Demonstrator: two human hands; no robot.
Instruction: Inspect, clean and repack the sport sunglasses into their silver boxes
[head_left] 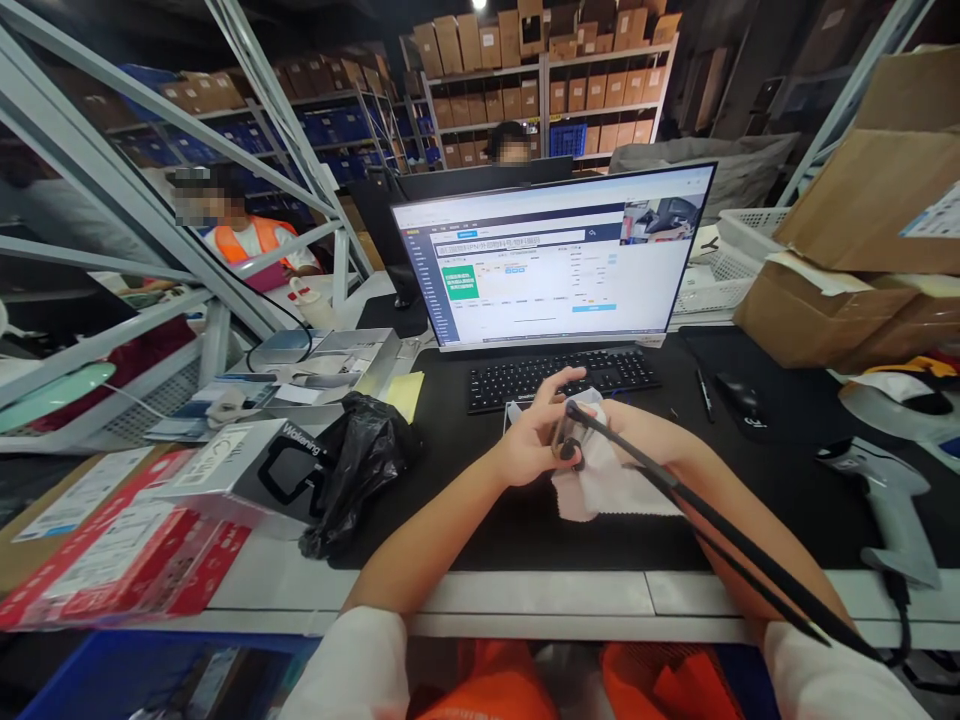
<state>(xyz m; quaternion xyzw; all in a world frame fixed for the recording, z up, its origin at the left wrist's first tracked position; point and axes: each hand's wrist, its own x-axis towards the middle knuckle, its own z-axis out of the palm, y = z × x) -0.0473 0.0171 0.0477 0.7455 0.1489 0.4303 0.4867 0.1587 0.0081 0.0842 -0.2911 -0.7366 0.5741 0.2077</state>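
Observation:
I hold a pair of black glasses (571, 440) over the black desk mat (465, 500), in front of the keyboard (562, 375). My left hand (529, 435) is closed round the front of the glasses, thumb and fingers pinching a lens. My right hand (649, 430) is closed on a white cloth (600, 485) pressed against the glasses; its fingers are mostly hidden by the cloth. The two thin black temple arms (720, 535) stick out toward me across my right forearm.
A lit monitor (555, 260) stands behind the keyboard. To the right lie a pen (703, 392), a mouse (739, 398), a barcode scanner (885, 490) and cardboard boxes (862, 250). At left lie a black bag (360, 460), a white glasses box (255, 465) and a red box (127, 560). A person in an orange vest (251, 240) sits beyond.

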